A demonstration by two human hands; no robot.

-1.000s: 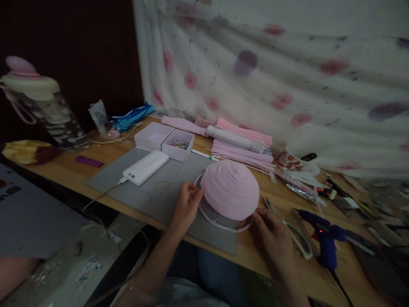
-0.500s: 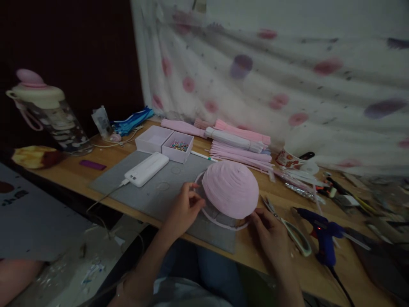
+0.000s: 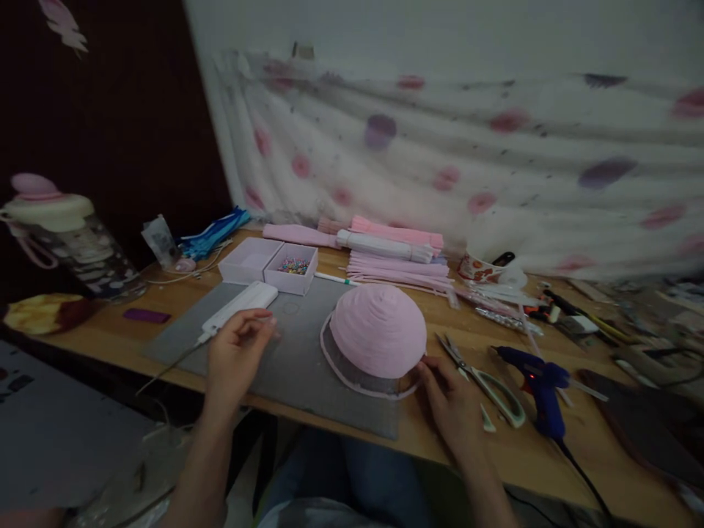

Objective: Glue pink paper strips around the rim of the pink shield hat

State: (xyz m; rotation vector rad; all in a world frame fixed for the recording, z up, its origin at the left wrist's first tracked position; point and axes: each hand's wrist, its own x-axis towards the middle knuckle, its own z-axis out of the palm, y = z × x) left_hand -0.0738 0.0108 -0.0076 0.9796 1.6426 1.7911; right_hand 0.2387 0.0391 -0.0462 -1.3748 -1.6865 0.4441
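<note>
A pink, dome-shaped hat [image 3: 378,330], built of coiled fuzzy strips, sits near the table's front edge. An open brim frame edged in pink [image 3: 352,383] surrounds its lower part. My right hand [image 3: 448,392] pinches that brim at its right side. Over the grey mat [image 3: 308,367], to the left of the hat, is my left hand [image 3: 242,348], beside the white power bank [image 3: 242,304]. Its thumb and fingers are bent together; anything between the fingertips is too small to make out. One thin clear ring [image 3: 291,309] lies on the mat ahead of it.
Scissors [image 3: 484,385] and a blue glue gun [image 3: 542,385] with a red light lie right of the hat. Behind are a box of colourful beads [image 3: 292,273] and bundles of pink pipe cleaners [image 3: 399,265]. A bottle [image 3: 71,242] stands at far left.
My left hand has left the hat's side and moved left over the mat, where a second thin ring lay. My right hand stays at the brim. The view has shifted slightly.
</note>
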